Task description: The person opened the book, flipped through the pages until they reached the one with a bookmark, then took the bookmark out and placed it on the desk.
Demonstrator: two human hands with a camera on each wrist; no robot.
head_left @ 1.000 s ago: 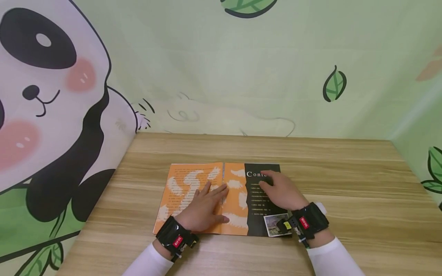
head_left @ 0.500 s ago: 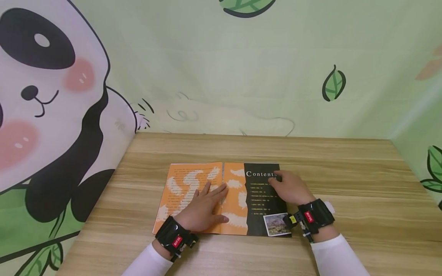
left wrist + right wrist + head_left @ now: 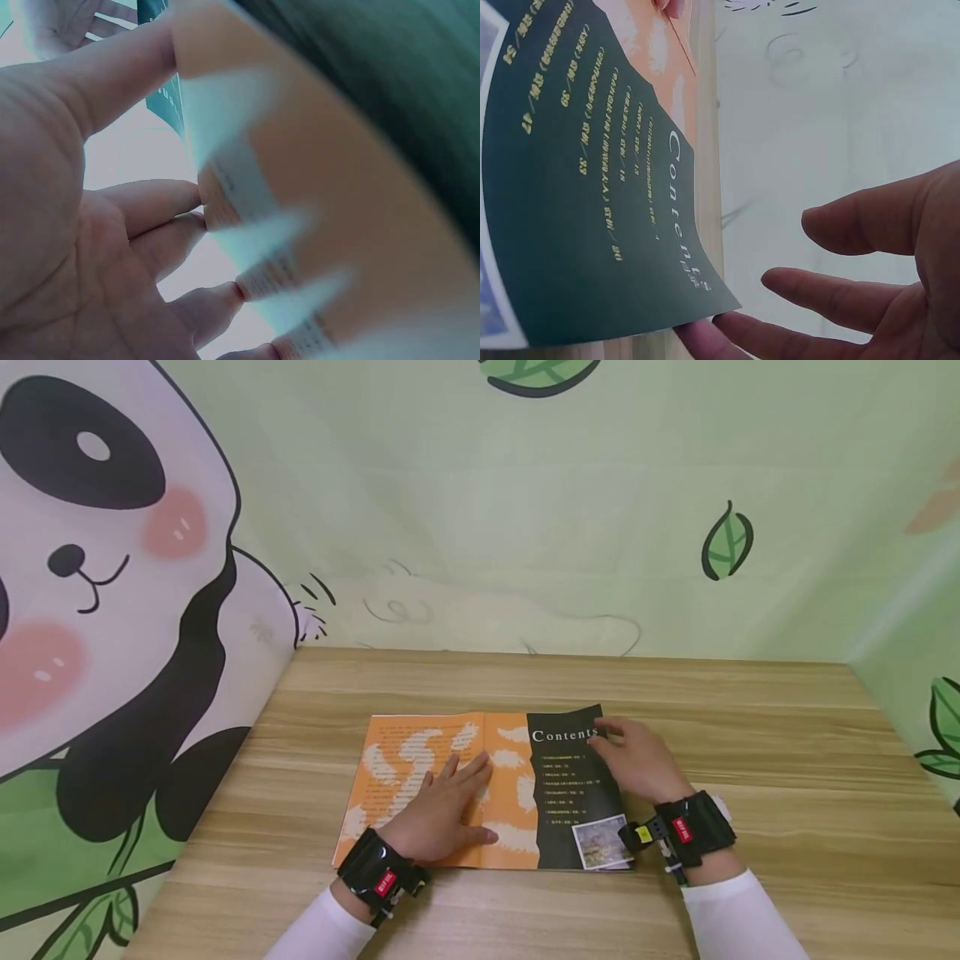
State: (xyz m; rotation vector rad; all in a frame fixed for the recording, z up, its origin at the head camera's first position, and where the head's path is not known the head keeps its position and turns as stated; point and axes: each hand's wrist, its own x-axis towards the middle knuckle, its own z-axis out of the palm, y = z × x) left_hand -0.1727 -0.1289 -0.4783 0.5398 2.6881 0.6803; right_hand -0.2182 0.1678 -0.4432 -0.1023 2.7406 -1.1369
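Observation:
An open magazine (image 3: 512, 793) lies on the wooden table, with orange-and-white pages and a black "Contents" strip (image 3: 577, 225) down its right side. My left hand (image 3: 442, 818) rests across the pages near the fold, fingers spread; the left wrist view shows its fingertips (image 3: 187, 193) against the orange paper. At the upper right corner is my right hand (image 3: 641, 762). Two of its fingers touch the raised right page from its outer edge, partly behind it, while thumb and another finger (image 3: 802, 289) stand apart from the paper. A small landscape picture (image 3: 600, 842) is printed low on that page.
The wood-grain table (image 3: 750, 718) spreads around the magazine on all sides. Behind it hangs a pale green backdrop (image 3: 480, 527) with leaf drawings and a large panda (image 3: 112, 577) at the left.
My right hand has slid rightward over the black strip to the page's edge, uncovering the "Contents" heading. The page's upper right corner now lifts off. My left hand stays in place.

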